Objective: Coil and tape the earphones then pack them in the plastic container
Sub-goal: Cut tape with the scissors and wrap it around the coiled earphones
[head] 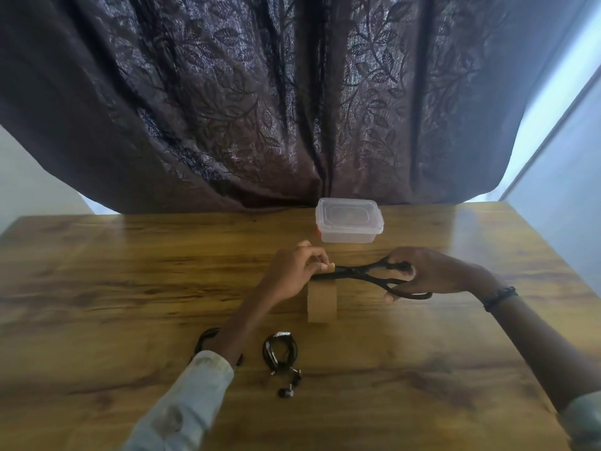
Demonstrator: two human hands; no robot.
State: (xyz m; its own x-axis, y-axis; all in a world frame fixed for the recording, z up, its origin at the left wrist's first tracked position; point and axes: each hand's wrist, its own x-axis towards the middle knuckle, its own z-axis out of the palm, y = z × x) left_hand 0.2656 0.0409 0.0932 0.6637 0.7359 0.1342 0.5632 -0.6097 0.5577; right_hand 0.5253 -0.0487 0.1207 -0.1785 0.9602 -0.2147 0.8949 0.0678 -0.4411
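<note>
A roll of brown tape [322, 302] stands on edge in the middle of the wooden table [130, 271]. My left hand [294, 275] pinches the pulled-up tape end above the roll. My right hand [432, 271] holds black scissors [367, 275], their blades meeting the tape strip beside my left fingers. A coiled black earphone [280, 353] with its earbuds loose lies near the front. A second black earphone [206, 340] is partly hidden under my left forearm. The clear plastic container [349, 224] with its lid on sits at the back.
A dark patterned curtain [292, 109] hangs right behind the table's far edge. Bare tabletop stretches to the left and right of my hands. A beaded bracelet [499, 296] is on my right wrist.
</note>
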